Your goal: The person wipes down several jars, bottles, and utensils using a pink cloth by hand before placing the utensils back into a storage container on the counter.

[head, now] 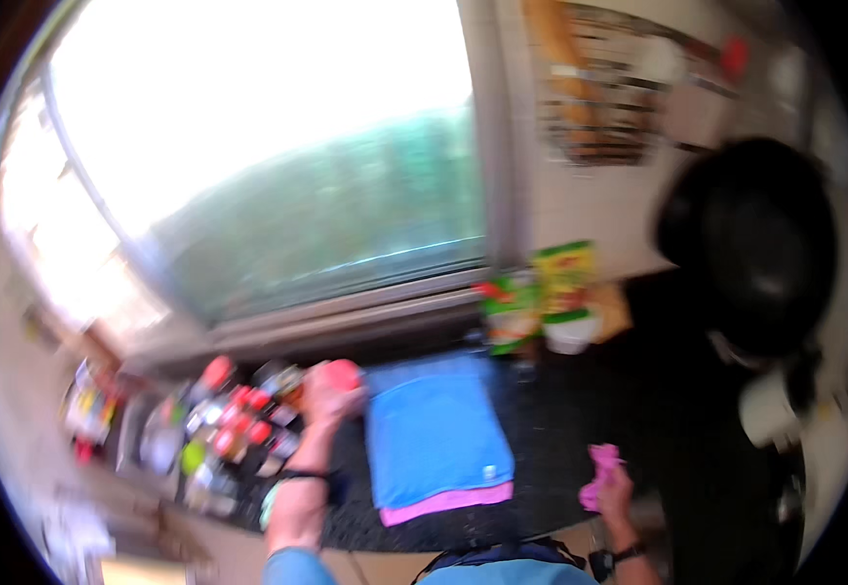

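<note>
My left hand (323,398) is closed around a jar with a red lid (344,375) at the right side of a cluster of jars and bottles (241,424). The picture is blurred, so the jar's body is hard to make out. In my right hand (616,493), near the counter's front edge, is a crumpled pink cloth (601,472). Between my hands a blue cloth (435,439) lies flat on the dark counter. A pink cloth (447,503) shows from under its front edge.
At the back stand a green packet (509,314), a yellow-green packet (565,276) and a white bowl (572,333). A large black wok (756,245) is on the right, with a white mug-like container (767,409) below it. Behind the counter is a wide window (336,205).
</note>
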Demonstrator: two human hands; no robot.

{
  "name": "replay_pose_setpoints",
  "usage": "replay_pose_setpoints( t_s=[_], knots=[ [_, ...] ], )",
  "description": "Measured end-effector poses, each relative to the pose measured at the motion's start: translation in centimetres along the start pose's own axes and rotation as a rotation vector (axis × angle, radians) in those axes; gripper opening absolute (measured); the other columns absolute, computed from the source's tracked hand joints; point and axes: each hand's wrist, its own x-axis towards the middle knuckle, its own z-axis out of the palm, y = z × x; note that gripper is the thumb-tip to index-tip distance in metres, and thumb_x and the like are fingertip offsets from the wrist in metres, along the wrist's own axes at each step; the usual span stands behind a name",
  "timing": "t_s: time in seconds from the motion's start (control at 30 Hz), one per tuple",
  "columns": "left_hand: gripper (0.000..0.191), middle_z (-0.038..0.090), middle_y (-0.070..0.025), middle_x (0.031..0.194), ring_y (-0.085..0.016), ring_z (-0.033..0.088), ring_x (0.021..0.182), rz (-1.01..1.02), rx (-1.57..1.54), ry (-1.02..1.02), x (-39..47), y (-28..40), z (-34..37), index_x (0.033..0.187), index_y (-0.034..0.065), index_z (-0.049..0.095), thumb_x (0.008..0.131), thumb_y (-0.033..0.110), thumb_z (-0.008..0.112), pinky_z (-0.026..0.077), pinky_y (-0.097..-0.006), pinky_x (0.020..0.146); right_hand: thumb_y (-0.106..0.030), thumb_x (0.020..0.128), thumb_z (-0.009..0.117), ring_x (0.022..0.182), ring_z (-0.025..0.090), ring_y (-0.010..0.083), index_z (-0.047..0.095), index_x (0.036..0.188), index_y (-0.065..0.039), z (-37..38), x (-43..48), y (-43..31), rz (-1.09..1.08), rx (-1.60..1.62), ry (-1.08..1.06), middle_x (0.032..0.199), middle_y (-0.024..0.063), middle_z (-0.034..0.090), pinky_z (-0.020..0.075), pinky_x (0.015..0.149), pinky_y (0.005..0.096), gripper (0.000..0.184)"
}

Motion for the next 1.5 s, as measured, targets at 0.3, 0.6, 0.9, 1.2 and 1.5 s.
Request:
replay_pose_setpoints(
  t_s=[0.3, 0.6, 0.9, 1.2, 1.5],
  knots=[
    [0.076, 0.072, -0.0221, 0.111, -0.036, 0.069, 0.104, -0.214, 0.213, -0.194, 0.1, -3.6, -6.8, 0.117, 0.0, 0.068, 0.064, 0.049, 0.092, 0.054, -0.0476, 0.093, -0.013, 0.095, 0.059, 0.079, 0.07, 0.0346, 0.066, 0.107, -0.005, -0.2, -7.1, -2.7, -0.092, 0.085, 0.121, 0.093, 0.0202, 0.07, 0.0529, 0.067, 0.0436, 0.016],
    [0.069, 0.069, -0.0209, 0.111, -0.043, 0.065, 0.105, 0.012, 0.511, -0.115, 4.9, -6.8, -2.3, 0.11, 0.0035, 0.065, 0.071, 0.058, 0.081, 0.056, -0.0541, 0.082, -0.001, 0.094, 0.054, 0.098, 0.068, 0.0191, 0.066, 0.112, -0.001, -8.4, -10.0, -2.6, 0.103, 0.184, 0.356, 0.109, 0.0174, 0.072, 0.0533, 0.085, 0.0329, 0.022],
    [0.052, 0.069, -0.0246, 0.113, -0.04, 0.064, 0.109, 0.582, 0.203, 0.221, 0.4, 11.7, 1.4, 0.118, -0.0051, 0.067, 0.078, 0.025, 0.078, 0.048, -0.0498, 0.1, -0.001, 0.083, 0.061, 0.066, 0.06, 0.0236, 0.062, 0.096, 0.0, -20.4, -10.6, 2.6, 0.161, 0.0, 0.672, 0.077, 0.0218, 0.062, 0.0495, 0.064, 0.0355, 0.013],
    [0.036, 0.072, -0.0082, 0.111, -0.015, 0.068, 0.095, 0.575, -0.859, -0.977, -24.3, 53.8, 11.6, 0.115, -0.0009, 0.071, 0.079, -0.002, 0.077, 0.056, -0.0294, 0.083, 0.004, 0.082, 0.06, 0.066, 0.062, 0.0185, 0.066, 0.099, 0.0, -30.9, -13.3, 15.0, 0.081, 0.056, 0.827, 0.078, 0.0175, 0.063, 0.0488, 0.061, 0.0327, 0.018],
    [0.09, 0.04, -0.021, 0.154, -0.03, 0.053, 0.131, 0.697, -1.128, -1.236, -45.6, 81.2, 22.6, 0.157, -0.0016, 0.024, 0.086, 0.011, 0.078, 0.049, -0.0398, 0.103, 0.001, 0.082, 0.061, 0.064, 0.062, 0.0165, 0.066, 0.094, 0.003, -35.2, -20.7, 17.7, 0.283, 0.179, 0.659, 0.074, 0.0171, 0.064, 0.0486, 0.059, 0.0324, 0.014]
  ],
)
